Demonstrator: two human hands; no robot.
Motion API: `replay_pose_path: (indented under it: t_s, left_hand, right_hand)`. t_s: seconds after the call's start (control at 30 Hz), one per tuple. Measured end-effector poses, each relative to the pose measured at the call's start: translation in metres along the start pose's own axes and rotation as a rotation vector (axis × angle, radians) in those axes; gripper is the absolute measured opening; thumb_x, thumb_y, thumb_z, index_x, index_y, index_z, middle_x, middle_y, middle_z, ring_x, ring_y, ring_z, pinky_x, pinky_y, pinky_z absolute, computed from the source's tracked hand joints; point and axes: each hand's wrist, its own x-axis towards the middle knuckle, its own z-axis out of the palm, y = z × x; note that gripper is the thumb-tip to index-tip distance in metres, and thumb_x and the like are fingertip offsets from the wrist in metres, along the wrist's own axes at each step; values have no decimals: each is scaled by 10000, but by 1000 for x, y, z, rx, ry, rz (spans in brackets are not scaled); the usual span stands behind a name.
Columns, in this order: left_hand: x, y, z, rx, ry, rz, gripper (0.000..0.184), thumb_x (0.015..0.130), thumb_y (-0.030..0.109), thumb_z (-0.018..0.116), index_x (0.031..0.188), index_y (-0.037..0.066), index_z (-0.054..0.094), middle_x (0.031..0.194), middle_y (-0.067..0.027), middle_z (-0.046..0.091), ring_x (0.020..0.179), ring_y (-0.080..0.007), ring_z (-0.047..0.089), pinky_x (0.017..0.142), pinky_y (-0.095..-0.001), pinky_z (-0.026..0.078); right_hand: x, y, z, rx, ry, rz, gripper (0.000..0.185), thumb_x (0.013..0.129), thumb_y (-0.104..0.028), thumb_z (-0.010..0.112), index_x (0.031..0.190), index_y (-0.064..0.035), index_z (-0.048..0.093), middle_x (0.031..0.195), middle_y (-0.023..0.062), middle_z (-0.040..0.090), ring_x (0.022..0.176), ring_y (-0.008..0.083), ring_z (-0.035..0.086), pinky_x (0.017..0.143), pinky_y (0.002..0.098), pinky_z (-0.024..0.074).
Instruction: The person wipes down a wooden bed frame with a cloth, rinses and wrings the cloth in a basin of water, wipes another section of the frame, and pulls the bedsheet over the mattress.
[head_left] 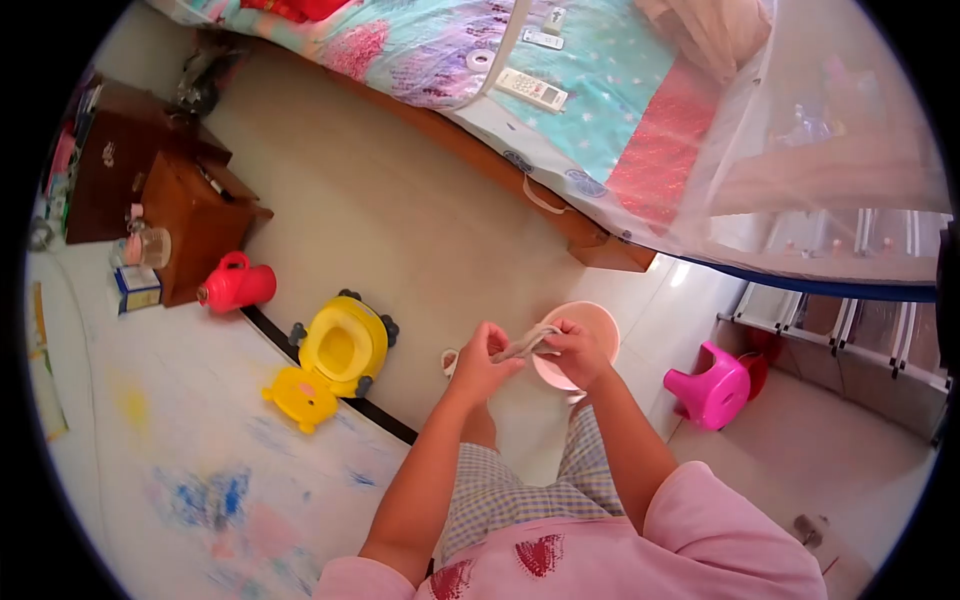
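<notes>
A small twisted piece of light grey cloth (522,346) is stretched between my two hands, in front of my body; whether it is a sock or a rag I cannot tell. My left hand (484,366) pinches one end, its fingers closed. The other end is gripped by my right hand (580,354), also closed. Below and behind the right hand, a pale pink basin (597,322) stands on the floor, partly hidden by that hand.
Left of me is a yellow potty (345,345) with its lid (302,397) open, near a red thermos jug (238,284) and a wooden cabinet (185,215). A pink stool (712,388) stands to the right. Ahead is a bed (600,120) with mosquito netting and remotes.
</notes>
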Motion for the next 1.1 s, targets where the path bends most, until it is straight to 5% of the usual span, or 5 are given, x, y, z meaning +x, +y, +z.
replay_pose_path:
  t_s: [0.53, 0.6, 0.77, 1.03, 1.1]
  left_hand:
    - [118, 127, -52, 713, -366, 238, 270, 811, 104, 643, 1054, 29, 553, 962, -125, 661, 889, -184, 643, 774, -318, 504]
    - [132, 139, -47, 499, -349, 211, 248, 834, 109, 601, 1056, 21, 534, 974, -172, 649, 898, -280, 651, 763, -364, 500]
    - [168, 166, -37, 473, -605, 313, 205, 854, 34, 559, 1057, 26, 533, 894, -96, 640, 801, -168, 617, 702, -290, 489]
    - [223, 155, -35, 787, -865, 239, 239, 825, 34, 659, 1010, 29, 508, 902, -45, 625, 757, -94, 582, 665, -252, 479]
    - [230, 151, -36, 645, -919, -67, 271, 806, 36, 691, 983, 49, 487, 928, -61, 615, 805, -109, 586, 660, -254, 484]
  right_hand:
    - [54, -79, 75, 217, 227, -322, 206, 805, -11, 653, 979, -71, 562, 903, 41, 626, 822, 137, 610, 700, 258, 498]
    - [56, -88, 79, 418, 249, -459, 230, 832, -63, 660, 1039, -74, 561, 979, 55, 632, 906, 156, 614, 757, 306, 508]
    - [58, -86, 78, 602, 138, -442, 248, 878, -118, 646, 1115, -69, 592, 1002, 53, 644, 912, 142, 615, 769, 310, 510]
    - [108, -41, 102, 698, 749, -615, 206, 890, -130, 645, 1059, -13, 640, 930, 41, 661, 772, 116, 638, 683, 255, 519]
    - [132, -20, 102, 454, 991, -614, 152, 881, -131, 658, 947, 5, 668, 858, 33, 652, 707, 100, 608, 628, 254, 500]
